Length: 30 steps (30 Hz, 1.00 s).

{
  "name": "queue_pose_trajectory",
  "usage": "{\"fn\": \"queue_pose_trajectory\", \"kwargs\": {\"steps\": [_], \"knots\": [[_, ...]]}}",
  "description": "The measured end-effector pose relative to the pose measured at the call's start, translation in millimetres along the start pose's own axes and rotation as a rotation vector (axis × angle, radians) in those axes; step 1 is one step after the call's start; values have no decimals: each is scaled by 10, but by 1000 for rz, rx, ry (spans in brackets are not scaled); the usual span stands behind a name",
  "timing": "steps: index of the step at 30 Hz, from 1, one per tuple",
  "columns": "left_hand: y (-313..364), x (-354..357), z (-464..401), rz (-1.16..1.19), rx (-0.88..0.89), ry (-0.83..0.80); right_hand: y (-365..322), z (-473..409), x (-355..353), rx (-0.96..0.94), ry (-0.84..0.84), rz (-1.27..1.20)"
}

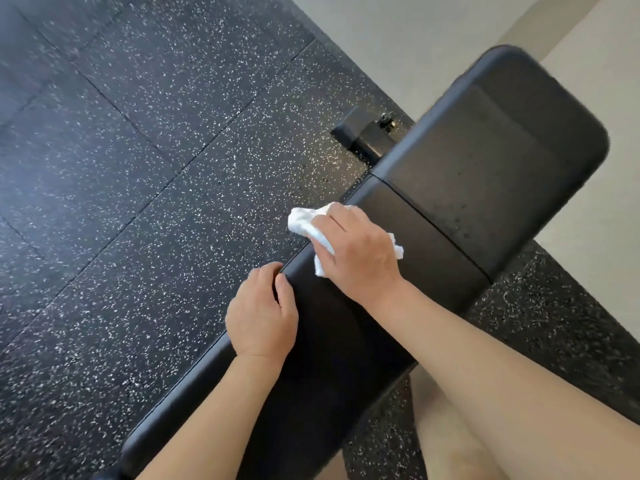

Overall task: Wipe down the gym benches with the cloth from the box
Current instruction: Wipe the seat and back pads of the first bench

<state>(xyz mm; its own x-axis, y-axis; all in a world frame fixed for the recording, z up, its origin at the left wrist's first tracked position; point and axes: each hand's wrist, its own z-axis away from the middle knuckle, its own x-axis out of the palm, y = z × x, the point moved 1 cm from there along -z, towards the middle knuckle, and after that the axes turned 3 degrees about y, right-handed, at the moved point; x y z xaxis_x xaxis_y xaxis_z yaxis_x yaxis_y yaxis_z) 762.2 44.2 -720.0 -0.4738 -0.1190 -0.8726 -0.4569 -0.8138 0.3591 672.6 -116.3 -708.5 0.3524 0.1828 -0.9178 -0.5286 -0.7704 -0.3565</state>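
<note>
A black padded gym bench [467, 188] runs diagonally from the lower left to the upper right, in two cushions with a seam between them. My right hand [360, 252] presses a crumpled white cloth [304, 221] onto the near cushion's left edge, close to the seam. The cloth sticks out past my fingers on both sides. My left hand [265, 315] rests on the same left edge a little nearer to me, fingers curled over the rim of the pad. The box is not in view.
Black rubber floor [138, 168] with white speckles spreads to the left and under the bench. The bench's metal foot with a bolt [369, 133] shows by the far cushion. A pale wall or floor strip [398, 46] lies beyond. My bare legs [450, 434] are at the lower right.
</note>
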Motion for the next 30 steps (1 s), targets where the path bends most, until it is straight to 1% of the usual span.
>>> {"fn": "queue_pose_trajectory", "kwargs": {"steps": [3,6,11,14,17,20,24,27,30], "knots": [[-60,-41,73,-11,185,-66,-31,327,-79,102,50,-26],[-27,-98,169,-24,348,-108,5,758,-220,132,44,-26],[295,-18,344,-172,618,-96,131,1332,-433,215,32,-62],[622,131,441,-207,809,-123,250,1622,-544,330,17,-152],[971,350,482,-235,925,-133,437,1899,-669,502,71,-237],[1223,569,570,-287,951,-96,639,2182,-762,760,183,-344],[1279,792,709,-282,871,8,818,2454,-777,1013,349,-474],[1217,860,698,-265,887,45,853,2465,-727,1107,440,-620],[1190,877,670,-256,900,57,848,2321,-670,1148,563,-742]]}}
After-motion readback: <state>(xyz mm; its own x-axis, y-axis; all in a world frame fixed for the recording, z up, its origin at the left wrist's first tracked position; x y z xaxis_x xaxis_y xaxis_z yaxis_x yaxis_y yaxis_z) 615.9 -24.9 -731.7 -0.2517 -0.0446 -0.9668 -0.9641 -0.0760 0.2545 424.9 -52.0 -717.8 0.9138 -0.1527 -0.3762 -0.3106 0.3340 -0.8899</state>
